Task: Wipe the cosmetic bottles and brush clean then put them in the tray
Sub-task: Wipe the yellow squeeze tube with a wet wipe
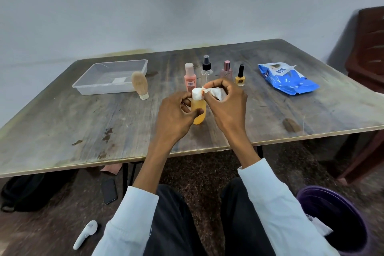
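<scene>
My left hand (176,114) grips an orange bottle (200,112) with a white cap, held above the table. My right hand (225,102) holds a crumpled white wipe (218,93) and presses it against the cap. Behind them stand a pink bottle (190,78), a clear spray bottle (206,69), a pink-capped perfume bottle (226,70) and a yellow nail polish bottle (240,77). A tan brush (140,85) stands upright beside the clear plastic tray (87,87) at the back left.
A blue pack of wipes (287,80) lies at the back right of the wooden table (83,127). A purple bin (336,220) stands on the floor at the right. A phone (109,191) and a white device (85,235) lie on the floor.
</scene>
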